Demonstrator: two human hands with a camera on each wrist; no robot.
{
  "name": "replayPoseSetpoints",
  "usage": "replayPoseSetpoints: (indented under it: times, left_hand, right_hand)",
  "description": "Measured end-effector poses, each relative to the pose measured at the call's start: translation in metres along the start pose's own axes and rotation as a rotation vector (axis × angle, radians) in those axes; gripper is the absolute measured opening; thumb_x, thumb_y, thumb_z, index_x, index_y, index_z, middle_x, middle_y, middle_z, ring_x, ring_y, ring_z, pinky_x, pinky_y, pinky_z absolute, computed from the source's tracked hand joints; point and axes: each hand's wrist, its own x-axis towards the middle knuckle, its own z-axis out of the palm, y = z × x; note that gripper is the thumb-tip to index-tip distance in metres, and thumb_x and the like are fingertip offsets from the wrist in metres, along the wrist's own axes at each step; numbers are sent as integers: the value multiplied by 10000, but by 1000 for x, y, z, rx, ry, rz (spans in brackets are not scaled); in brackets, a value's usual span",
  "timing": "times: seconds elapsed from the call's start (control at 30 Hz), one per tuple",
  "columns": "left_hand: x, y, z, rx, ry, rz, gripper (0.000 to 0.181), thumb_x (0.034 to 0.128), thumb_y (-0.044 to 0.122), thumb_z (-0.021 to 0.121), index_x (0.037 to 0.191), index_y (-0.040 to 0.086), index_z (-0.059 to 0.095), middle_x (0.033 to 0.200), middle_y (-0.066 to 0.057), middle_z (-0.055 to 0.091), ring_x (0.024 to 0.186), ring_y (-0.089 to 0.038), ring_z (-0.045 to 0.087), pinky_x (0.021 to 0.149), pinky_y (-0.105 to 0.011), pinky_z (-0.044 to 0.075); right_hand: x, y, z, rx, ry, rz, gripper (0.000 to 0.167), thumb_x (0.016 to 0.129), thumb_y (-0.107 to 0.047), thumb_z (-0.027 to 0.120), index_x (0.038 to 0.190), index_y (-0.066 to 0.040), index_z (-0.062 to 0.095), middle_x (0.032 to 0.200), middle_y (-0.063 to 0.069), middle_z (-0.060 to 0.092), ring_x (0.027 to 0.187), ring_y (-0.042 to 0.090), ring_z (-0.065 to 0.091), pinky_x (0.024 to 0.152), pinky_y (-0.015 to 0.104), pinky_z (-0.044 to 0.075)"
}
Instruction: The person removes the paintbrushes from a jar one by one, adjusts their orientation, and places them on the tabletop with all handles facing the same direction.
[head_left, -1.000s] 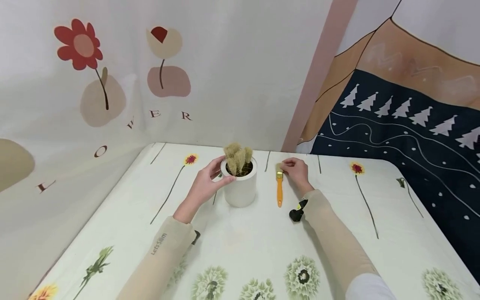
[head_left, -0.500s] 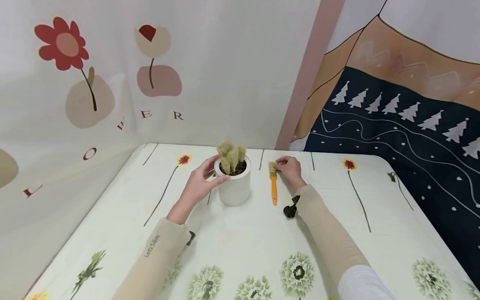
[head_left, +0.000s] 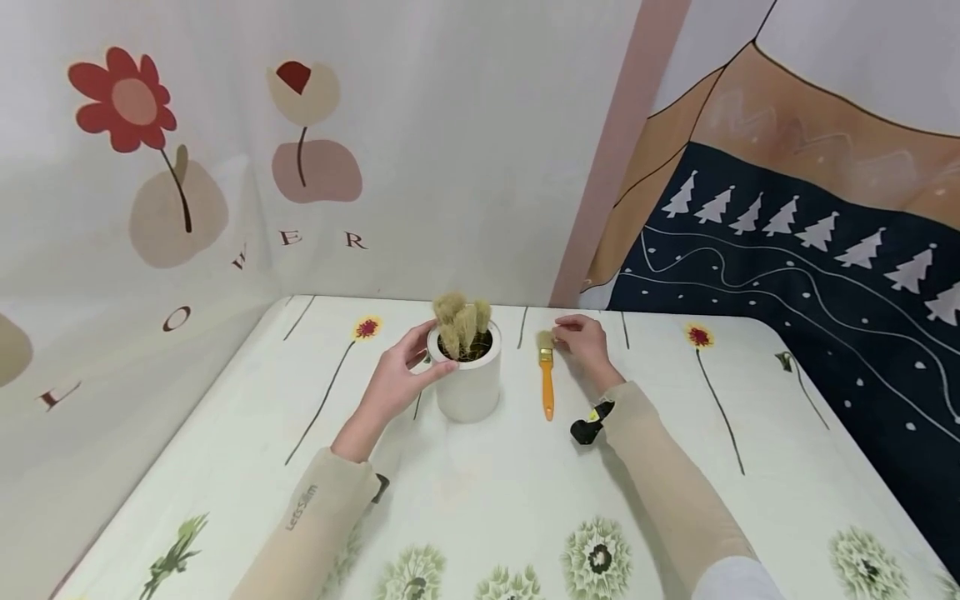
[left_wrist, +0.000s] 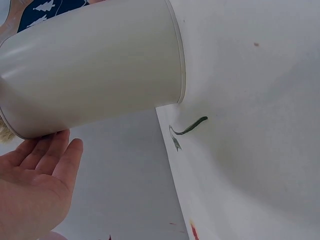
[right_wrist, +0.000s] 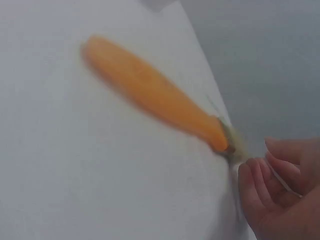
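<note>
In the head view a white cylindrical pot [head_left: 470, 392] stands upright on the table, holding a tan fuzzy cactus-like plant [head_left: 461, 323]. My left hand [head_left: 395, 375] grips the pot near its rim, thumb on the near side and fingers around the left. The left wrist view shows the fingers [left_wrist: 50, 157] against the pot wall [left_wrist: 95, 75]. To the pot's right lies a flat paintbrush [head_left: 547, 375] with an orange handle, bristles pointing away from me. My right hand [head_left: 588, 346] rests beside the bristles, fingers loosely bent. A gap shows between thumb and fingertips; contact with the bristles is unclear.
A white cloth [head_left: 480, 508] printed with flowers covers the table. Behind it hang a pale flower-printed curtain [head_left: 450, 167] and a dark tree-patterned cloth [head_left: 780, 258]. A black wrist-worn device [head_left: 587, 427] juts from the right sleeve.
The head view has shifted slightly. My right fingertips have drawn a little to the right of the bristles. The left hand keeps its hold on the pot; pot and paintbrush stay in place.
</note>
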Motion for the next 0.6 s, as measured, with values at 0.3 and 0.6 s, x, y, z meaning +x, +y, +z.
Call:
replayPoseSetpoints:
  times: [0.3,0.6]
  left_hand:
    - [-2,3,0,7,3,24,761,901,254,754,1532,70,370,1528,-198,459,1425,-345,443,1188,-458,392]
    - [-2,1,0,10,3,11,773,893,275,762,1535,94,372,1519,-183,477,1418,-329,457,1181,-454,403]
  right_hand:
    - [-10,-24,-7,72,-17,-74,330,985,-149,627,1280,-1,625,1223,146,627,1065,223,650,928,260,597]
    - [-29,-47,-7,117,-70,-125,336,983,-147,635,1296,-26,610,1287,163,613,1089,207,652,926,236,590]
